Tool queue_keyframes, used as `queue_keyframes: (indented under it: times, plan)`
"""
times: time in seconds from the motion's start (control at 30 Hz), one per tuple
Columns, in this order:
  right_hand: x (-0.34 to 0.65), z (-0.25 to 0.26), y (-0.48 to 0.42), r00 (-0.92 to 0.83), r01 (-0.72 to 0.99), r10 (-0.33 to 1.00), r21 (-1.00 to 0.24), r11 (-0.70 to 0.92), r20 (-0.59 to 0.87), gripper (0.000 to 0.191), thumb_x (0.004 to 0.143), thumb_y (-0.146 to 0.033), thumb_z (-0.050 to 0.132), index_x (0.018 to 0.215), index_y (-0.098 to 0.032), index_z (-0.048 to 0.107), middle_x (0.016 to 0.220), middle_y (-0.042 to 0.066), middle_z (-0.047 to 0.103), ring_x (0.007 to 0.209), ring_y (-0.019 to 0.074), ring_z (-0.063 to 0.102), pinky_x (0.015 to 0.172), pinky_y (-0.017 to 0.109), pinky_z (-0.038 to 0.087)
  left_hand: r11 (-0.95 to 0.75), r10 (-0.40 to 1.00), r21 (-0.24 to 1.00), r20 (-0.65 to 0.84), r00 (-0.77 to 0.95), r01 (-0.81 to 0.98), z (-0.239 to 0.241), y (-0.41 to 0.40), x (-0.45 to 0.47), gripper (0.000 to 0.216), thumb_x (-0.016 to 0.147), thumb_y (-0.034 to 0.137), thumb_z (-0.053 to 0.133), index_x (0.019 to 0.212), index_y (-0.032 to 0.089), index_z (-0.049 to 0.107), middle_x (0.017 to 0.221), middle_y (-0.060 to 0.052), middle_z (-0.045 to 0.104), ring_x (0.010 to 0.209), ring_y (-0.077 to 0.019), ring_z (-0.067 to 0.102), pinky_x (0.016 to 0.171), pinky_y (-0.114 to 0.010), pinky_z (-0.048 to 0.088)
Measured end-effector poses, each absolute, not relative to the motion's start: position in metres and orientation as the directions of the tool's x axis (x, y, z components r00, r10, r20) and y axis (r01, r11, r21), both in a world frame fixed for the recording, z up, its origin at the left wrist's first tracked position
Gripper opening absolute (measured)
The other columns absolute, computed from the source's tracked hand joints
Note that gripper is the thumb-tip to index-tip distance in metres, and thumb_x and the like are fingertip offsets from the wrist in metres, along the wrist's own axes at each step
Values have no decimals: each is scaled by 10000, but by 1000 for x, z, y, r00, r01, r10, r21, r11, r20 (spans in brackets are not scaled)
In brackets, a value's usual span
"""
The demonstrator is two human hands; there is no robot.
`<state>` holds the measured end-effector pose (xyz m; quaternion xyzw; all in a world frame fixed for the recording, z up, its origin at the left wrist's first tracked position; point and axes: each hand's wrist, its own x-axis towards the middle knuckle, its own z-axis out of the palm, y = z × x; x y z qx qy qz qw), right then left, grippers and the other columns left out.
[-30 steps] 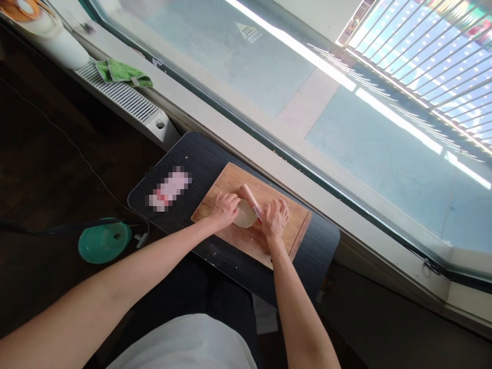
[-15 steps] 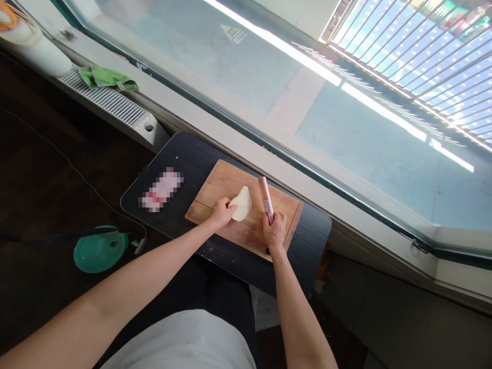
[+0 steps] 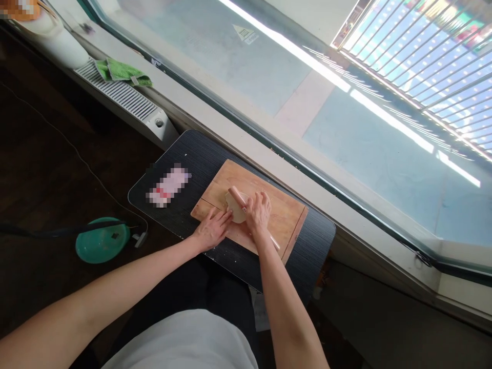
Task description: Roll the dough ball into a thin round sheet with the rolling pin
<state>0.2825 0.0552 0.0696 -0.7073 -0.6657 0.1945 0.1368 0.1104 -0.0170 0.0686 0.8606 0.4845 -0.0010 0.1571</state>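
A wooden cutting board [image 3: 282,215] lies on a small black ribbed table [image 3: 192,159]. On the board is a pale flat piece of dough [image 3: 235,211]. A small wooden rolling pin [image 3: 235,197] lies across the dough. My right hand [image 3: 258,211] presses down on the pin's middle, palm over it. My left hand [image 3: 211,229] rests at the board's near left edge, its fingertips touching the dough's edge.
A blurred pink and white packet [image 3: 168,185] lies on the table's left part. A teal round lid [image 3: 102,240] and a cable are on the dark floor. A white radiator [image 3: 126,100] with a green cloth [image 3: 121,72] runs under the large window [image 3: 307,77].
My right hand brought the pin from the dough's right side onto the dough. The left hand let the lifted dough down flat and moved to the board's near edge.
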Motion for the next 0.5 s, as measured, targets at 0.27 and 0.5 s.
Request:
queue_keyframes:
  times: [0.27,0.5]
  plan:
    - [241,56,82,31,916,988,-391,-88,-149,557,1000,-321,249,1466,-78,437,1585,178,329,1505,283,188,1193,551,173,-449,844,278,-182,505,849,64,-21,110,511,969,283,436,1464,159,462,1539,-118,439,1370,-288,406,1205,-575,145]
    - [246,57,82,-11,934,991,-357,-37,-132,579,985,-299,274,1482,-28,394,1591,208,301,1506,285,183,1199,522,190,-451,831,277,-218,513,848,65,-21,108,527,973,307,435,1480,164,437,1557,-114,413,1377,-277,400,1214,-575,111]
